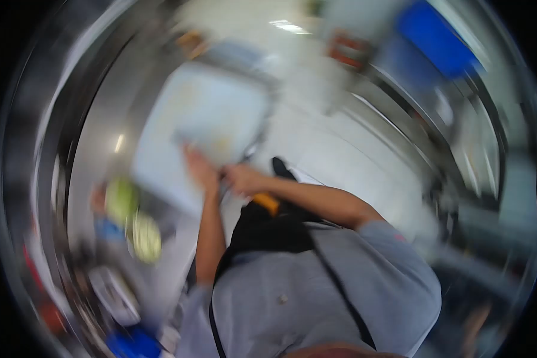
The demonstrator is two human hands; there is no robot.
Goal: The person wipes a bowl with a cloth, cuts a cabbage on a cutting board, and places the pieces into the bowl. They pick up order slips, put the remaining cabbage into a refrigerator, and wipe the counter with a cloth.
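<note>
The picture is smeared by motion. My left hand [201, 169] reaches over the lower part of a large white cutting board [167, 140], its fingers stretched out and pointing up the board. Beside it, at the board's lower right edge, my right hand [243, 180] is closed around something dark and narrow that I cannot make out clearly. Yellowish stains or bits show on the board. Left of the board on the metal counter lie a green cabbage [122, 200] and a paler cut cabbage piece [146, 238].
A white tray [114, 295] and a blue item [133, 342] are at the lower left. Across the pale floor [316, 128], a blue bin [437, 39] stands at the upper right near metal equipment. A red crate [348, 49] is near the top.
</note>
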